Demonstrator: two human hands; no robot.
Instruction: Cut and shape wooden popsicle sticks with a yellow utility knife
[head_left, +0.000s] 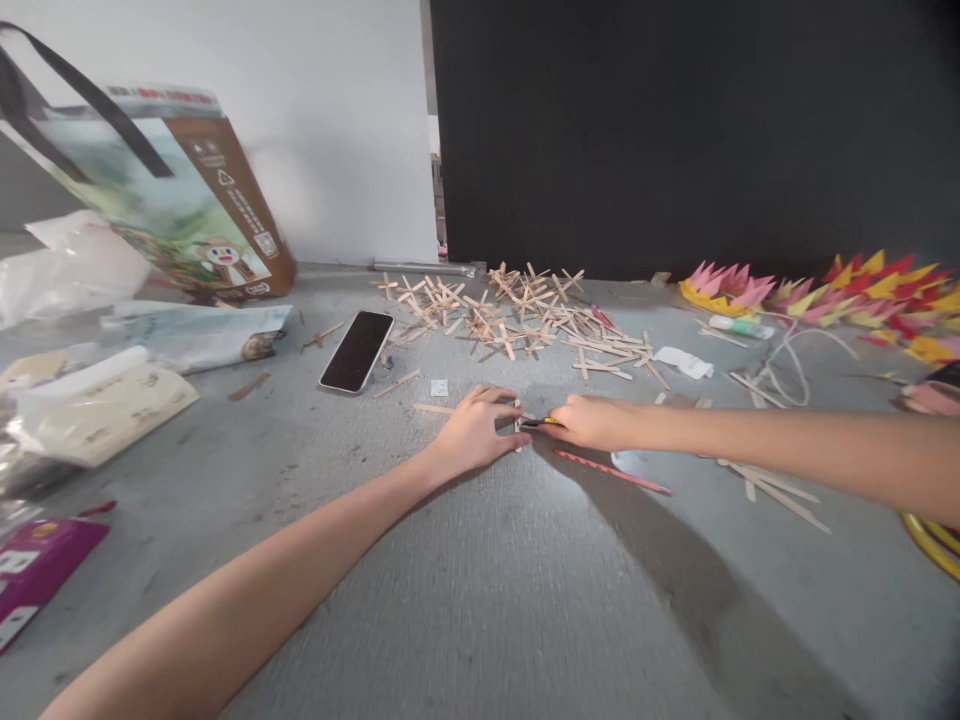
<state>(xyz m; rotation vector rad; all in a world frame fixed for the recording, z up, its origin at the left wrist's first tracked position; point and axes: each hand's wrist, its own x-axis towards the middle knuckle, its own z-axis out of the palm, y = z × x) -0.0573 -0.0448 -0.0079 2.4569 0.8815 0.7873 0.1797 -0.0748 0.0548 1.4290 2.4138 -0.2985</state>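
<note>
My left hand (478,428) rests on the grey surface, its fingers and thumb closed at the two ends of a short wooden craft stick (517,424). From the right, my right hand (589,421) grips what looks like a small utility knife (550,421) with a yellow and black handle. Its tip meets or nearly meets the stick; contact is too small to make out. Another craft stick (433,409) lies beside my left hand, partly covered by it. Below my right hand lies a red patterned pencil-like stick (611,470).
Crossed craft sticks (495,310) are heaped at the back. A phone (357,351) lies left of them. A shopping bag (180,200) and plastic packets (97,405) stand or lie on the left. Colourful paper crowns (727,290), a white cable (795,365) and loose sticks (780,490) are on the right.
</note>
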